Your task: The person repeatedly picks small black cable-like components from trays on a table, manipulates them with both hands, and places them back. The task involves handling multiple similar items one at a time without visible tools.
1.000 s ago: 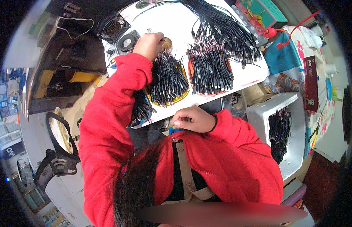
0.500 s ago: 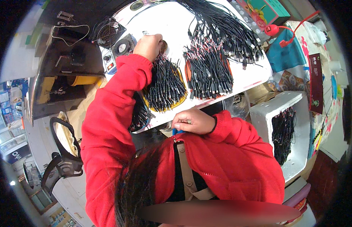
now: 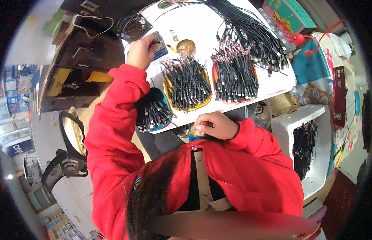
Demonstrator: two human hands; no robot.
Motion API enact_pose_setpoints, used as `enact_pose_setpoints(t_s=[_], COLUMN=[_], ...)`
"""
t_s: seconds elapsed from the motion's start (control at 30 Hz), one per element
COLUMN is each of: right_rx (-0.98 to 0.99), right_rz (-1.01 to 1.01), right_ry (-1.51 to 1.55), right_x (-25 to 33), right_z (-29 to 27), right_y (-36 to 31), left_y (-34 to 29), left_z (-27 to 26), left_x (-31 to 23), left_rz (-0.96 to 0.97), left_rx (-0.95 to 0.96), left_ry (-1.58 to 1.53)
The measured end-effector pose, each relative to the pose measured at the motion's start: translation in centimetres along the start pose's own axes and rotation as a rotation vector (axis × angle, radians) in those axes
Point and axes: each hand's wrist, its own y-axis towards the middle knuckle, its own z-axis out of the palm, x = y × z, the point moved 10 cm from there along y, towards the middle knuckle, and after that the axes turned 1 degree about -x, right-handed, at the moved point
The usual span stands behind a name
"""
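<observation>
My left hand (image 3: 142, 52) reaches to the far left of the white table. Its fingers are curled at a small grey-and-blue boxy device (image 3: 161, 52), which it partly covers; what they pinch, if anything, is hidden. My right hand (image 3: 216, 125) is closed near my chest at the table's front edge, and I cannot make out what is in it. Between the hands, short black cables (image 3: 186, 86) fill a yellow tray (image 3: 167, 91). More black cables (image 3: 154, 110) lie in a teal tray (image 3: 166, 125) to the left, and others (image 3: 234, 74) in an orange tray (image 3: 215, 71) to the right.
Behind the yellow tray stands a round brown tin (image 3: 186, 47). A black fan (image 3: 134, 27) sits at the far left corner. Long black cables (image 3: 250, 28) spread over the far right. A white foam box (image 3: 282, 124) with cables stands at right, and a chair (image 3: 66, 160) at left.
My left hand has moved left, away from the far end of the yellow tray, to the grey-and-blue device. The brown tin is now uncovered. My right hand stays curled; the view has shifted slightly.
</observation>
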Motion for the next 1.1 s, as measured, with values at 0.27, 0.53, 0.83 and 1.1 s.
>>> enact_pose_setpoints(t_s=[0.27, 0.53, 0.83, 1.1], right_rx=[-0.056, -0.052, -0.05, -0.045], right_rz=[-0.09, -0.024, -0.001, 0.025], right_ry=[-0.11, -0.088, -0.035, -0.012], right_x=[1.3, 0.7, 0.3, 0.0], right_z=[0.2, 0.3, 0.2, 0.2], right_y=[0.3, 0.7, 0.8, 0.6], left_y=[-1.8, -0.2, 1.1, 1.6], left_z=[-1.5, -0.2, 1.5, 2.6], left_x=[6.6, 7.8, 8.2, 8.4], left_rz=[-0.135, -0.02, 0.018, 0.03], left_rx=[-0.026, 0.008, 0.116, 0.159], left_ry=[0.035, 0.166, 0.221, 0.28])
